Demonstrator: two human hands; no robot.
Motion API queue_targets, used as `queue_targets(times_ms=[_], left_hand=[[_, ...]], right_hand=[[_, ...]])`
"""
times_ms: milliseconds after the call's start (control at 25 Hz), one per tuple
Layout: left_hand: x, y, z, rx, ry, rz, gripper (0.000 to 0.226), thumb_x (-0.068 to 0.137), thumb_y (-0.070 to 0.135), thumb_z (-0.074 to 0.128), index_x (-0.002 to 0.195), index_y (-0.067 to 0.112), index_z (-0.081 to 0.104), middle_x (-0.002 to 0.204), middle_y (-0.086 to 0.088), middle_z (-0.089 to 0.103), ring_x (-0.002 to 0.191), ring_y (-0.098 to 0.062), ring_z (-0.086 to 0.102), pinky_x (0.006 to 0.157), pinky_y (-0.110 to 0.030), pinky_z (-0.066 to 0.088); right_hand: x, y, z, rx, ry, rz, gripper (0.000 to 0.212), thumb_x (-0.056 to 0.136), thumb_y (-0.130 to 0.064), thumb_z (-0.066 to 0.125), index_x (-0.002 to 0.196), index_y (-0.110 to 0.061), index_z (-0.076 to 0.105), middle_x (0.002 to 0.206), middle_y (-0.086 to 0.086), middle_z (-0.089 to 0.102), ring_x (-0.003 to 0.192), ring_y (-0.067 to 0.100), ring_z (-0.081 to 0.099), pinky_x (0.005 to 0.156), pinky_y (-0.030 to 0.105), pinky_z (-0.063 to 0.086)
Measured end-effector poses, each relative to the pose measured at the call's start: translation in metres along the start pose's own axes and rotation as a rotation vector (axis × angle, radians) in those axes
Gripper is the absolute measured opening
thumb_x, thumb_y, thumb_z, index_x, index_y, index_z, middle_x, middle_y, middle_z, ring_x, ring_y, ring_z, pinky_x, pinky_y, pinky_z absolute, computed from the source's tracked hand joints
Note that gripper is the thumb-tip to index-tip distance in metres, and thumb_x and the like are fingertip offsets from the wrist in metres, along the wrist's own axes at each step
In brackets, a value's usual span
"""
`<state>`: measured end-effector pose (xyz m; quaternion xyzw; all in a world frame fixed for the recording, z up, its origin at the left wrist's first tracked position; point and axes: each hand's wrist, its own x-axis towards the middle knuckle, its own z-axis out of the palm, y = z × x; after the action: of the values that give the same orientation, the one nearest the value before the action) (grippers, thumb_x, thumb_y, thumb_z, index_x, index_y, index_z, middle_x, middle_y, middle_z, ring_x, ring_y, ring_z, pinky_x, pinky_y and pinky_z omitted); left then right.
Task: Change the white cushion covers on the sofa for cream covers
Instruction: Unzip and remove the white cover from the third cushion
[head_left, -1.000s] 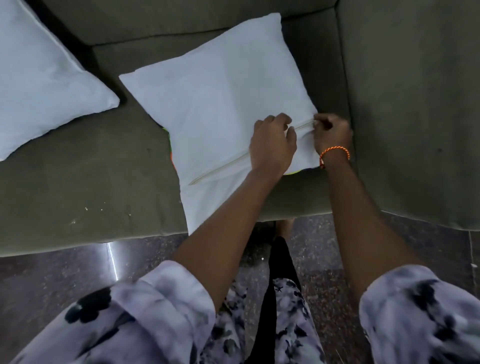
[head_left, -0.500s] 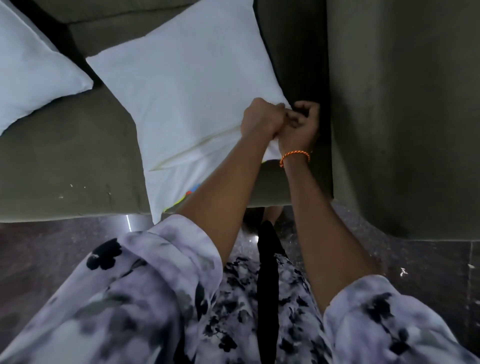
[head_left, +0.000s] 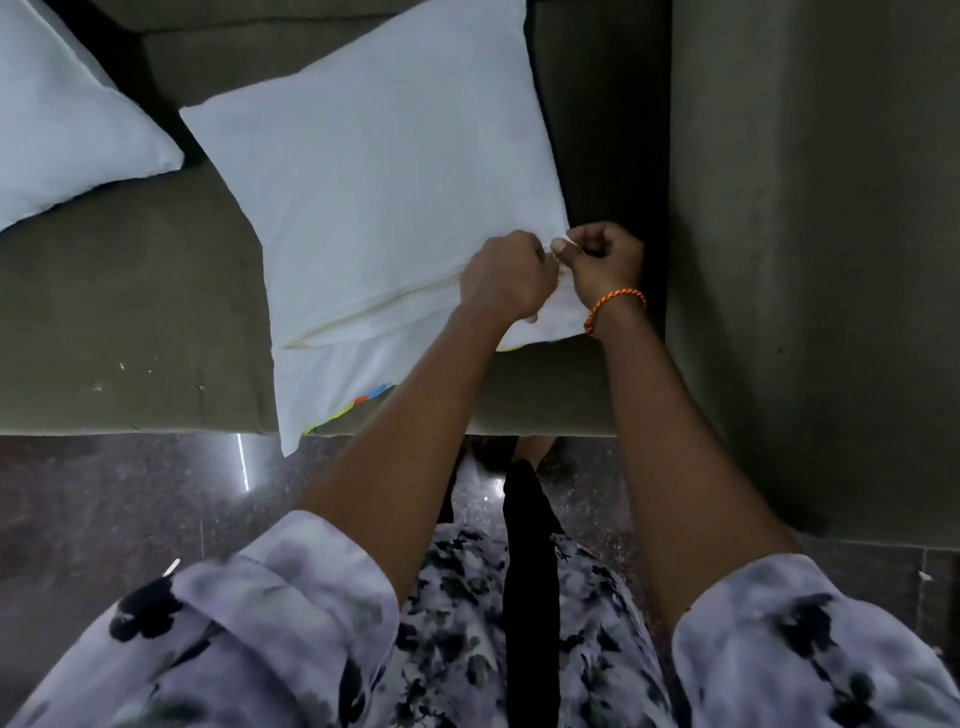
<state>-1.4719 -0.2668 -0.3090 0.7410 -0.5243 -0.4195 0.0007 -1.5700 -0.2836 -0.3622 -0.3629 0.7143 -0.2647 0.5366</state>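
A grey sofa (head_left: 130, 312) carries a white cushion (head_left: 374, 171) against its armrest, a second cushion (head_left: 62, 130) well apart at the far end. At the first cushion's armrest-side corner, by the zip (head_left: 374, 312), the left hand (head_left: 506, 280) and right hand (head_left: 602, 260) pinch the cover.

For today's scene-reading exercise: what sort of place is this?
Probably a home living room: an olive-green sofa with white cushions on its seat, standing on a polished dark stone floor.
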Motion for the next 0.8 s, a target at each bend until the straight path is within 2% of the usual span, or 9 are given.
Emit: queue_targets(times_ms=[120,240,320,360,440,520,600,680,800], left_hand=[[-0.016,-0.011,-0.018,0.123,0.112,-0.032,0.022,0.091,0.028,0.045,0.082,0.013,0.059,0.085,-0.009,0.069,0.078,-0.027,0.067,0.073,-0.032,0.051],[-0.047,-0.056,-0.049,0.190,0.200,-0.154,0.024,0.090,0.031,0.048,0.084,0.014,0.063,0.091,-0.009,0.066,0.084,-0.031,0.060,0.068,-0.029,0.042],[-0.072,-0.098,-0.065,0.128,0.218,-0.201,0.027,0.091,0.033,0.048,0.081,0.013,0.064,0.084,-0.005,0.068,0.081,-0.028,0.060,0.064,-0.029,0.043],[-0.082,-0.113,-0.067,0.056,0.223,-0.181,0.029,0.092,0.033,0.049,0.081,0.012,0.065,0.079,-0.003,0.068,0.080,-0.026,0.061,0.063,-0.030,0.044],[-0.090,-0.133,-0.064,-0.068,0.259,-0.123,0.029,0.094,0.032,0.050,0.083,0.011,0.067,0.076,0.003,0.066,0.076,-0.022,0.062,0.063,-0.029,0.043],[-0.090,-0.142,-0.061,-0.110,0.326,-0.105,0.028,0.093,0.033,0.052,0.081,0.012,0.066,0.076,0.007,0.063,0.073,-0.019,0.059,0.061,-0.028,0.041],[-0.090,-0.144,-0.064,-0.110,0.357,-0.109,0.026,0.091,0.035,0.053,0.079,0.016,0.064,0.077,0.008,0.063,0.072,-0.016,0.056,0.060,-0.027,0.041],[-0.093,-0.150,-0.069,-0.088,0.382,-0.151,0.024,0.089,0.036,0.054,0.079,0.018,0.065,0.079,0.007,0.065,0.073,-0.014,0.056,0.057,-0.026,0.038],[-0.104,-0.175,-0.076,-0.081,0.455,-0.256,0.020,0.085,0.036,0.057,0.080,0.019,0.066,0.078,0.007,0.065,0.075,-0.016,0.055,0.062,-0.026,0.037]], right_hand=[[0.004,-0.005,0.003,0.043,0.089,0.016,0.011,0.082,0.001,0.067,0.086,-0.007,0.061,0.072,-0.007,0.053,0.067,0.002,0.051,0.053,-0.001,0.040],[0.010,-0.004,0.006,0.079,0.185,0.054,0.028,0.081,0.000,0.067,0.068,-0.019,0.052,0.069,-0.008,0.054,0.068,0.009,0.054,0.059,0.009,0.044],[0.005,-0.006,0.015,0.004,0.264,0.034,0.020,0.081,-0.001,0.065,0.073,-0.016,0.055,0.077,-0.001,0.061,0.075,0.014,0.058,0.072,0.026,0.049],[-0.004,-0.009,0.019,-0.127,0.337,-0.021,0.014,0.081,-0.002,0.062,0.078,-0.015,0.058,0.088,0.004,0.064,0.083,0.018,0.059,0.079,0.032,0.049],[-0.038,-0.015,0.040,-0.410,0.446,-0.267,0.017,0.078,-0.002,0.053,0.087,-0.014,0.062,0.105,0.008,0.061,0.099,0.025,0.056,0.086,0.034,0.040],[-0.085,-0.015,0.071,-0.533,0.323,-0.633,0.023,0.074,-0.006,0.050,0.089,-0.015,0.065,0.103,0.007,0.061,0.101,0.025,0.054,0.083,0.031,0.032],[-0.121,0.000,0.098,-0.639,0.137,-0.866,0.022,0.072,-0.013,0.055,0.090,-0.016,0.068,0.099,0.005,0.063,0.100,0.022,0.053,0.087,0.033,0.030],[-0.133,0.019,0.110,-0.714,0.102,-0.919,0.017,0.074,-0.018,0.062,0.090,-0.017,0.069,0.096,0.004,0.064,0.098,0.022,0.054,0.089,0.034,0.029],[-0.131,0.029,0.107,-0.745,0.162,-0.899,0.008,0.078,-0.016,0.066,0.084,-0.019,0.068,0.089,0.001,0.064,0.091,0.024,0.056,0.087,0.032,0.027]])
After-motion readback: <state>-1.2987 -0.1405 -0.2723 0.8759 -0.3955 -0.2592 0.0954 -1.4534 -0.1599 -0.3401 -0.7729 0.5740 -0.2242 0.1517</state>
